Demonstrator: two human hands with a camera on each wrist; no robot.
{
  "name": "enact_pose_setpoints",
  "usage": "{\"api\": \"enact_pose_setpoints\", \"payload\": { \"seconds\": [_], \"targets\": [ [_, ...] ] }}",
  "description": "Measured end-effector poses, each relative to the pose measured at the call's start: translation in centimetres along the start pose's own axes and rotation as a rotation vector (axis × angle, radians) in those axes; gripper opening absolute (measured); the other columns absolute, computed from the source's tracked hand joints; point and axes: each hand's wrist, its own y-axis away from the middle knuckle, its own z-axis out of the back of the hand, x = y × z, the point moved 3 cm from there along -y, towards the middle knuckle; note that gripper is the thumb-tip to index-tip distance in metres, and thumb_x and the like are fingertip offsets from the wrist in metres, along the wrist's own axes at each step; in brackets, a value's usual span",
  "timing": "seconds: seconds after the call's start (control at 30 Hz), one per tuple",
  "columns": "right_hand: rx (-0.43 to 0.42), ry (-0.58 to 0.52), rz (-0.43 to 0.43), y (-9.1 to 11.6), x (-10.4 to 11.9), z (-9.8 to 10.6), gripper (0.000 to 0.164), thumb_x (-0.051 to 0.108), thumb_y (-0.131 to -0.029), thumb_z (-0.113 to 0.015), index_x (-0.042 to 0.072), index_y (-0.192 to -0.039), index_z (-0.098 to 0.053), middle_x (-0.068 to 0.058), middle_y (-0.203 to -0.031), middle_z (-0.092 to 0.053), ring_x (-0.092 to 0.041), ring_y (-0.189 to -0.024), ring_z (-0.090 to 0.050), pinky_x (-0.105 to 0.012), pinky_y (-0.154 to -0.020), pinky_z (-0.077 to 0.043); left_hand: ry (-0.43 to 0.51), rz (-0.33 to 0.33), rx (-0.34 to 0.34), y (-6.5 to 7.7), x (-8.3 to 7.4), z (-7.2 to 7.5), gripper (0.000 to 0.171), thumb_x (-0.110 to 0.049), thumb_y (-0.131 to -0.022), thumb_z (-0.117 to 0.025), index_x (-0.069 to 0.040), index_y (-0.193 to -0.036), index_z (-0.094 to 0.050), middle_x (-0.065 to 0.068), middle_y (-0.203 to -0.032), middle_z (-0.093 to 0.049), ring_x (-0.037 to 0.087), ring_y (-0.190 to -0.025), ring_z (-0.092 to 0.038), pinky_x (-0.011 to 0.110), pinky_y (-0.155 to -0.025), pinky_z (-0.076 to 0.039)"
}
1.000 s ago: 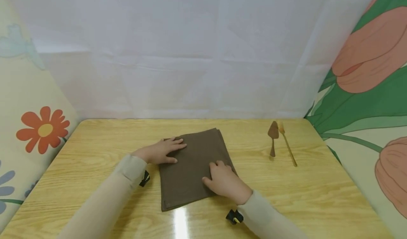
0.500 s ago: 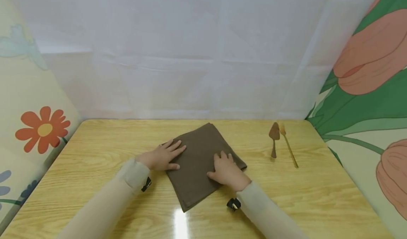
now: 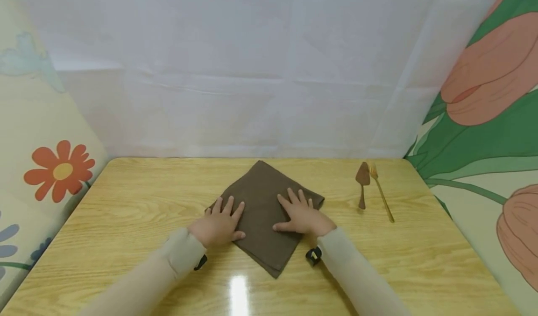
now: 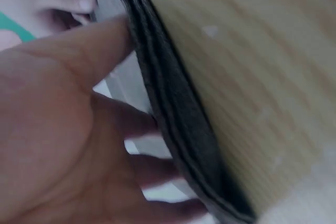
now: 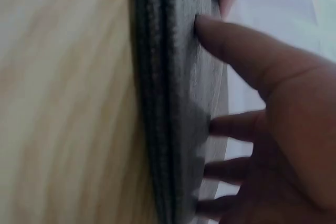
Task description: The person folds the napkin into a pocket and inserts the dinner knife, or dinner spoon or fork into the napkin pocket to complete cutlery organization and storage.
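Observation:
A dark brown folded cloth [image 3: 262,213] lies flat on the wooden table, turned so that one corner points toward the person. In the wrist views its edge shows several stacked layers. The left hand [image 3: 218,226] rests on the cloth's left corner with fingers spread. Over on the right side, the right hand [image 3: 301,215] presses on top of it, fingers apart and thumb pointing inward. In the left wrist view the left fingertips meet the cloth [image 4: 173,98] along its layered edge. The right wrist view has the right fingertips touching the upper face of the cloth [image 5: 189,77].
On the table's right side lie a brown cake server [image 3: 363,178] and a gold fork [image 3: 381,192], side by side. A white sheet [image 3: 252,73] hangs behind the wooden table [image 3: 147,180]. Flower-painted panels [image 3: 483,120] stand at both sides.
The cloth has turned clockwise, its near corner swinging from the left toward the middle. Both hands moved with it, the left one nearer the person, the right one slightly farther away.

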Motion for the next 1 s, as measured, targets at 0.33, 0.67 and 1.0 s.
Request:
{"api": "enact_pose_setpoints", "payload": {
  "seconds": [0.33, 0.67, 1.0],
  "targets": [
    [-0.018, -0.065, 0.100, -1.0, -0.9, 1.1, 0.078, 0.042, -0.095, -0.072, 0.012, -0.158, -0.036, -0.017, -0.167, -0.016, -0.042, -0.154, -0.002, -0.064, -0.121, -0.008, -0.036, 0.134, -0.019, 1.2, -2.3, -0.2, 0.079, -0.046, -0.098, -0.065, 0.003, -0.153, -0.038, 0.039, -0.152, -0.033, 0.066, -0.132, -0.033, 0.069, -0.093, -0.048],
    [-0.049, -0.064, 0.090, 0.8, 0.6, 1.5, 0.071, 0.033, -0.099, -0.068, 0.012, -0.158, -0.035, -0.019, -0.165, -0.022, -0.042, -0.150, -0.023, -0.056, -0.119, -0.029, -0.108, 0.040, -0.156, 1.9, -2.2, 0.3, 0.069, -0.042, -0.092, -0.074, 0.003, -0.141, -0.056, 0.036, -0.129, -0.056, 0.055, -0.106, -0.056, 0.055, -0.076, -0.059],
    [-0.022, -0.093, -0.080, 4.3, 4.2, 1.0, 0.076, 0.037, -0.097, -0.069, -0.006, -0.152, -0.038, -0.028, -0.154, -0.036, -0.044, -0.139, -0.042, -0.055, -0.112, -0.040, 0.040, -0.273, -0.224, -0.6, 1.7, 1.1, 0.045, -0.010, -0.101, -0.063, 0.000, -0.143, -0.053, 0.026, -0.141, -0.053, 0.047, -0.129, -0.050, 0.057, -0.105, -0.045]
  ]
}}
